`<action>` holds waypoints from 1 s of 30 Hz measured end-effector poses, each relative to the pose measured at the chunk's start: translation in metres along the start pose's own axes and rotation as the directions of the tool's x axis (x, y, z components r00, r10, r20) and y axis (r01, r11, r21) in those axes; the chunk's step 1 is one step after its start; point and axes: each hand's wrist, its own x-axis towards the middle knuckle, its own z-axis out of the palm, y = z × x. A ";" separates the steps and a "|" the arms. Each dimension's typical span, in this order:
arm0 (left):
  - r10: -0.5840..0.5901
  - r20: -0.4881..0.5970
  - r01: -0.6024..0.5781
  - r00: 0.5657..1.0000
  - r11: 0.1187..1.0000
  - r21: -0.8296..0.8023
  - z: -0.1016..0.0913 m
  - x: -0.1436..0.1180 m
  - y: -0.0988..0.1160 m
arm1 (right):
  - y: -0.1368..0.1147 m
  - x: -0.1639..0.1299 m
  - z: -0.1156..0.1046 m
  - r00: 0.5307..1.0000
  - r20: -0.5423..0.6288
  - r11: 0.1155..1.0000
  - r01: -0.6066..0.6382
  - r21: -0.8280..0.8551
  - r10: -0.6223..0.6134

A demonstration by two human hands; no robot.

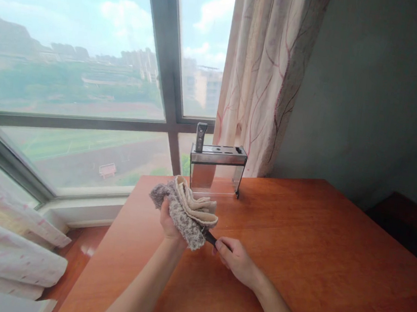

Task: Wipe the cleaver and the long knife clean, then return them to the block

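A fluffy grey and beige cloth (188, 221) is bunched in my left hand (169, 225), whose fingers fold around it from the left and below. My right hand (235, 259) is closed on the dark handle of a knife (210, 236). The handle points into the cloth, and the blade is hidden inside its folds. Both hands are held above the near middle of the table. Just beyond them stands a knife block (219, 156) with clear sides and a metallic slotted top. One knife with a riveted dark handle (200, 138) stands upright in its left slot.
The reddish-brown wooden table (296, 244) extends to the right and toward me. Behind it are a large framed window (73, 62), a patterned curtain (262, 72) and a grey wall (367, 93). Another curtain (8, 249) hangs at lower left. A dark piece of furniture (403, 221) stands at right.
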 end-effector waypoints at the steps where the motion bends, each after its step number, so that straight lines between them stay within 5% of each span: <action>1: -0.037 0.007 0.037 0.999 0.999 0.003 -0.001 -0.001 -0.003 | -0.001 0.000 0.000 1.000 -0.014 1.000 0.012 -0.023 -0.012; 5: -0.133 -0.019 0.134 0.991 0.990 0.033 -0.005 -0.003 -0.013 | -0.006 -0.001 -0.004 0.986 -0.128 0.974 0.074 -0.216 -0.103; 12: -0.010 -0.187 0.045 0.982 0.982 0.186 -0.005 -0.002 -0.020 | -0.008 0.001 -0.008 0.902 -0.242 0.854 0.212 -0.475 -0.359; 17: -0.057 -0.194 0.084 0.979 0.988 0.132 -0.004 0.005 -0.008 | -0.014 -0.002 -0.007 0.891 -0.232 0.796 0.201 -0.570 -0.391; 21: -0.032 -0.196 0.052 0.980 0.994 0.099 -0.004 0.011 0.005 | -0.018 -0.006 -0.006 0.902 -0.261 0.870 0.201 -0.450 -0.344; 25: -0.020 -0.143 0.033 0.990 0.996 0.087 -0.002 0.014 0.016 | -0.012 -0.005 -0.007 0.957 -0.278 0.994 0.057 -0.099 -0.082; 30: 0.035 -0.114 -0.030 0.993 0.998 0.050 0.000 0.017 0.028 | -0.007 0.000 -0.012 0.968 -0.246 0.993 -0.024 0.116 0.052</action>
